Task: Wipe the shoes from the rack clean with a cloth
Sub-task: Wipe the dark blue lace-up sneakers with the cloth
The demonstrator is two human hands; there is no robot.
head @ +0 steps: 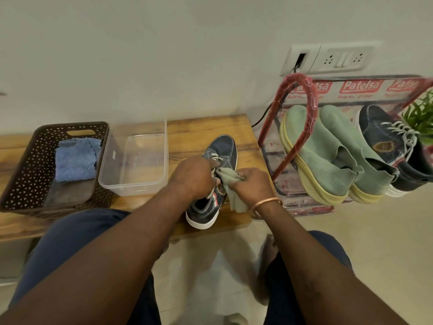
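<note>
Now, basket (30, 146): brown, perforated, at the far left end of my bench, with a handle slot in its far wall.
Blue cloth (75, 160): folded and fluffy, lying inside the basket toward its far side.
Clear tub (131, 186): see-through plastic, just beside the basket on its right, standing on the bench.
Bench (206, 127): wood-grain top running across in front of my knees, set against the pale wall.
Left hand (192, 177): clamped on the denim sneaker, my fingers curled over its laced top to hold it.
Denim sneaker (223, 148): on the bench right of the tub, toe pointing to the wall, white-soled heel at the near edge, a red and white stripe on its side.
Green cloth (237, 204): bunched against the sneaker's side between my two hands, a loose end hanging below my wrist.
Right hand (251, 184): closed in a pinch on the green cloth, pressing it to the sneaker.
Bangle (267, 202): copper-coloured, round my right wrist.
Rack (312, 102): red frame wrapped in plastic, on the floor right of the bench.
Green shoes (316, 160): a pair with yellow soles, side by side on the rack, toes up.
Second denim sneaker (384, 141): on the rack beside the green pair, white laces loose.
Plant (419, 116): green leaves at the right edge, over the rack.
Socket plate (339, 59): white, on the wall above the rack.
</note>
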